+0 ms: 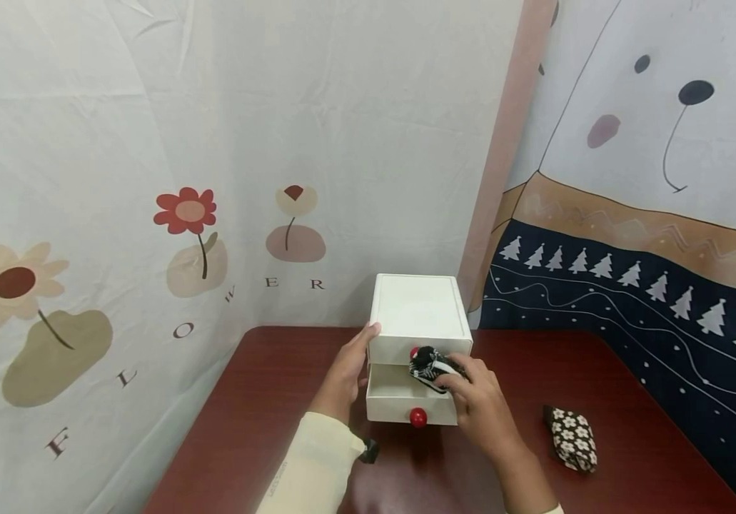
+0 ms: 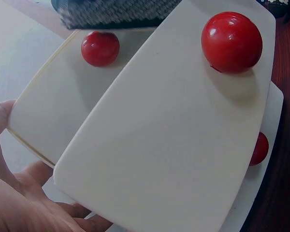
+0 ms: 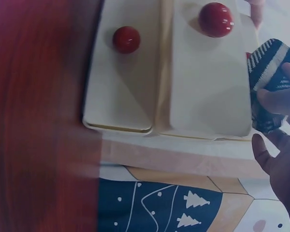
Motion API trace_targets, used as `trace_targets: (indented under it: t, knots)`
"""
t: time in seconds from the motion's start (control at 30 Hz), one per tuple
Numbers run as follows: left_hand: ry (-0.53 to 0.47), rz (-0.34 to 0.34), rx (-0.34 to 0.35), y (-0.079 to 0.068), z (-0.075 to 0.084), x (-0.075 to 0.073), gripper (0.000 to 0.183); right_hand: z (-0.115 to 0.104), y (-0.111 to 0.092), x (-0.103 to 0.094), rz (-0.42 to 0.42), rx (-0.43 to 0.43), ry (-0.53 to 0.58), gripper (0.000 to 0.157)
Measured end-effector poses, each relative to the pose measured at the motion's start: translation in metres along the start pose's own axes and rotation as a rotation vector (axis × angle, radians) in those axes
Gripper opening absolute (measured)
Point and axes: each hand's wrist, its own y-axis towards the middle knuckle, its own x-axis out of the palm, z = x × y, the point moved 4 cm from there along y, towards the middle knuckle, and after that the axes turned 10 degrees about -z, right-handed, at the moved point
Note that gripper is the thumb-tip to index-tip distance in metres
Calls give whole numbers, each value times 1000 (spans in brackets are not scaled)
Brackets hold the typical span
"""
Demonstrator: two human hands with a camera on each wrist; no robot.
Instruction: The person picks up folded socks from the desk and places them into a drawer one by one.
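Note:
A small white drawer cabinet (image 1: pixel 420 305) stands on the table, its middle drawer (image 1: pixel 410 409) pulled out. My left hand (image 1: pixel 346 371) rests against the cabinet's left side, thumb at the top front edge; in the left wrist view its fingers (image 2: pixel 36 174) lie along that side. Between thumb and fingers, my right hand (image 1: pixel 485 403) pinches a rolled black-and-white patterned cloth bundle (image 1: pixel 428 365) just above the open drawer. The same bundle (image 3: pixel 270 72) shows knit-like stripes in the right wrist view. The part of the drawer's inside that shows is bare.
A brown cloth bundle with white flowers (image 1: pixel 573 439) lies on the dark red table (image 1: pixel 265 400), right of my right hand. Red round knobs (image 2: pixel 232 42) stick out from the drawer fronts. Printed fabric (image 1: pixel 342 143) hangs behind the table.

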Motion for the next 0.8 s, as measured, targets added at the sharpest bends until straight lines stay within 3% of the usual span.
trace_targets:
  t: [0.3,0.5,0.8]
  knots:
    - [-12,-2,-2,0,0,1,78,0,-3,11,-20,-88,-50,36]
    - [-9,-1,-7,0,-1,0,81,-3,1,14,-68,-94,-57,38]
    - [-4,10,-8,-3,1,1,82,-7,12,18,-311,36,-21,51]
